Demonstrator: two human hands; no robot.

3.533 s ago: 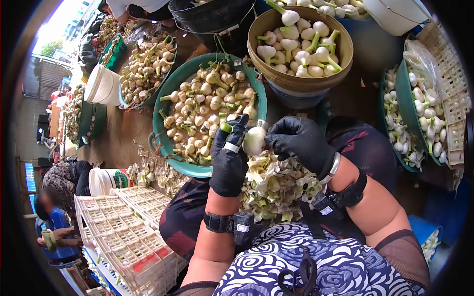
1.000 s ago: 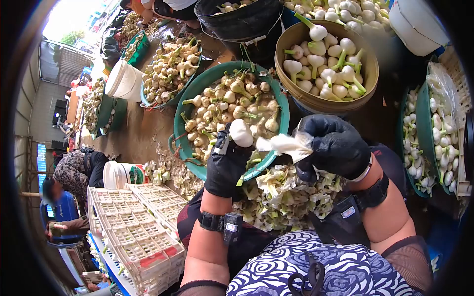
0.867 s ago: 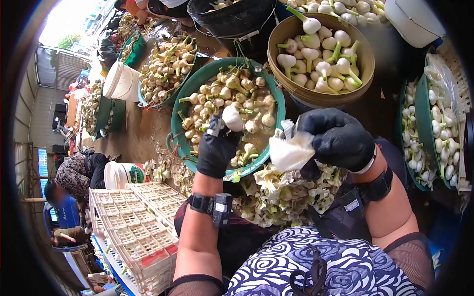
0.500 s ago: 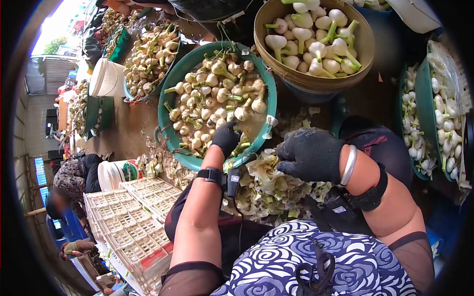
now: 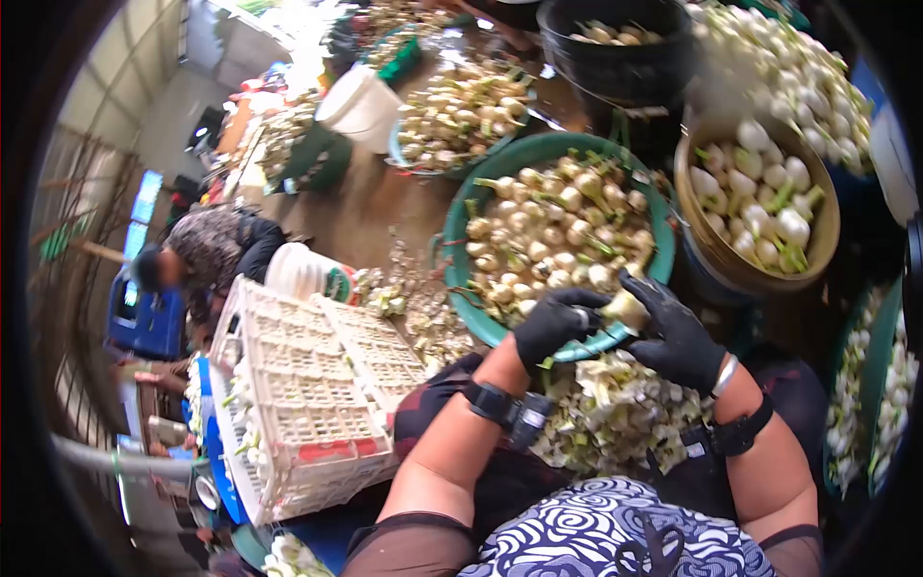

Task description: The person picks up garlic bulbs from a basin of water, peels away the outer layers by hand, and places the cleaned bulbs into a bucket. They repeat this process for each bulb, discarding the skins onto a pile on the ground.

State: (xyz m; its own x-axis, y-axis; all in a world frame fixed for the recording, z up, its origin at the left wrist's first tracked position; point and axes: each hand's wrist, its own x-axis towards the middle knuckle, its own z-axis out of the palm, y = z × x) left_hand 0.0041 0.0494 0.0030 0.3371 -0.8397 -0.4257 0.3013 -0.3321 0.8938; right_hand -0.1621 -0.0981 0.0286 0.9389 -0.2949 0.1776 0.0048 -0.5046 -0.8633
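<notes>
A pale garlic bulb (image 5: 627, 312) is held between my two black-gloved hands, over the near rim of a green basin (image 5: 464, 306). My left hand (image 5: 556, 329) is closed at the bulb's left end. A small shiny spot shows by its fingers, too blurred to name. My right hand (image 5: 676, 332) grips the bulb from the right, thumb below and fingers above. Untrimmed garlic bulbs (image 5: 553, 231) with stems fill the basin. Below my hands lies a heap of garlic skins and leaves (image 5: 615, 413).
A tan bucket (image 5: 829, 226) of cleaned bulbs stands right of the basin. A white plastic crate (image 5: 308, 385) is at the left, with a white bucket (image 5: 293, 274) behind it. A person (image 5: 207, 250) bends at far left. A black bucket (image 5: 615, 72) stands at the back.
My left hand has come out of the basin's bulbs and met my right hand at a garlic bulb. My right hand has opened from a fist around it. The view has swung left.
</notes>
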